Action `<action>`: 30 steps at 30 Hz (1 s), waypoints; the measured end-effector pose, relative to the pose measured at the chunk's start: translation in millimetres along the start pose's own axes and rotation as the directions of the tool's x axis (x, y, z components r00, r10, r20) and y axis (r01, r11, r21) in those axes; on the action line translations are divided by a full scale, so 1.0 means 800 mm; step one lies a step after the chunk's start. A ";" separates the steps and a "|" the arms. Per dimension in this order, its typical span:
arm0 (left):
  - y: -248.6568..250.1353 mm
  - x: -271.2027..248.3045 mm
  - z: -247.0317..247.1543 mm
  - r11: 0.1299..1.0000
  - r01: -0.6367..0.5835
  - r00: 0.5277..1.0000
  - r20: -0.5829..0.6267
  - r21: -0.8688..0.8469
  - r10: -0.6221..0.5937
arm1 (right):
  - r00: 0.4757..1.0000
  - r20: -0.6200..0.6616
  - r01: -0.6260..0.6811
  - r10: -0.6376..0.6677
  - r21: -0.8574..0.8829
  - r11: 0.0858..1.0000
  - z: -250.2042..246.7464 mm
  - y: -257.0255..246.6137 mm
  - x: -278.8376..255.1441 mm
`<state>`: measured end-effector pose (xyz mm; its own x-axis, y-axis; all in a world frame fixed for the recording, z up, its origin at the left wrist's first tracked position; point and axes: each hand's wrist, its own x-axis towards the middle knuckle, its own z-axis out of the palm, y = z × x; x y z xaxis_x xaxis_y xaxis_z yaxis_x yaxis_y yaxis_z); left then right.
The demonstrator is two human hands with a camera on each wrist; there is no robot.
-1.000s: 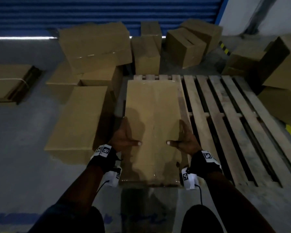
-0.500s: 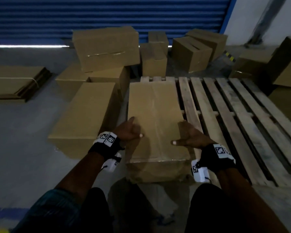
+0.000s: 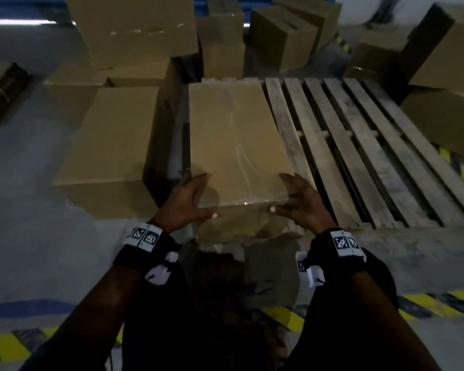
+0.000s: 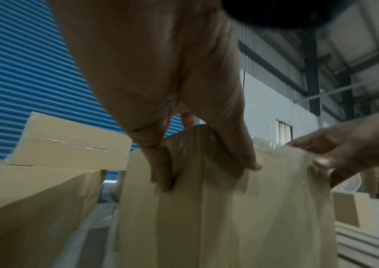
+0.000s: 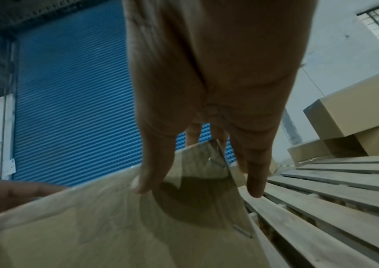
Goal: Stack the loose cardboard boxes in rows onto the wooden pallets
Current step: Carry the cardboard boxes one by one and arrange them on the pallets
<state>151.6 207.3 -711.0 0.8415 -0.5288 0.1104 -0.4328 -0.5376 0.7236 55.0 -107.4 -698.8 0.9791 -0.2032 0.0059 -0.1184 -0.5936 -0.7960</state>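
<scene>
A long taped cardboard box (image 3: 233, 135) lies flat along the left side of the wooden pallet (image 3: 359, 156). Its near end is at the pallet's front edge. My left hand (image 3: 198, 195) straddles the near-left corner, fingers down the left side and thumb along the near face. My right hand (image 3: 292, 196) straddles the near-right corner in the same way. In the left wrist view my left hand (image 4: 207, 166) touches the box (image 4: 230, 217) with fairly straight fingers. In the right wrist view my right hand (image 5: 197, 185) has its thumb on the box (image 5: 115, 226), while its outer fingers hang over the pallet slats (image 5: 321, 190).
A big box (image 3: 110, 145) stands on the floor just left of the pallet, with more boxes (image 3: 134, 25) piled behind it. Other boxes (image 3: 445, 49) crowd the pallet's far right. Flattened cardboard (image 3: 0, 89) lies far left. The pallet's right slats are bare. Yellow-black stripes (image 3: 426, 303) mark the floor.
Both hands have slid back along the box from its sides to its near-end corners. My head has dipped closer to the box.
</scene>
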 end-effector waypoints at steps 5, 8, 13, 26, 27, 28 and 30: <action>-0.008 0.006 -0.011 0.998 0.006 1.000 0.004 -0.059 -0.005 | 0.994 -0.093 0.048 -0.062 -0.150 0.988 0.018 -0.016 0.010; -0.010 0.007 -0.023 0.995 -0.013 1.000 0.004 -0.099 0.014 | 0.994 -0.070 0.065 -0.081 -0.212 0.975 0.024 -0.020 0.017; -0.017 -0.007 -0.023 0.997 -0.042 0.999 -0.015 -0.072 0.041 | 0.988 -0.108 0.083 -0.112 -0.245 0.966 0.035 -0.018 0.014; -0.022 -0.002 -0.005 0.997 -0.053 0.998 -0.032 -0.047 0.052 | 0.985 -0.157 0.045 -0.076 -0.191 0.981 0.033 -0.024 0.009; -0.021 -0.001 -0.005 0.998 -0.051 0.998 -0.041 -0.037 0.049 | 0.985 -0.157 0.038 -0.068 -0.188 0.981 0.033 -0.025 0.011; -0.020 0.001 -0.004 0.999 -0.043 0.998 -0.051 -0.030 0.041 | 0.987 -0.153 0.028 -0.059 -0.195 0.980 0.033 -0.025 0.013; -0.018 0.001 -0.004 0.999 -0.026 0.998 -0.062 -0.024 0.024 | 0.989 -0.139 0.027 -0.060 -0.224 0.974 0.035 -0.024 0.015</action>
<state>159.6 216.4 -718.9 0.8492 -0.5001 0.1698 -0.4464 -0.5078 0.7368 73.9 -76.5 -700.2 0.9520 -0.2734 0.1373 -0.1255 -0.7582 -0.6399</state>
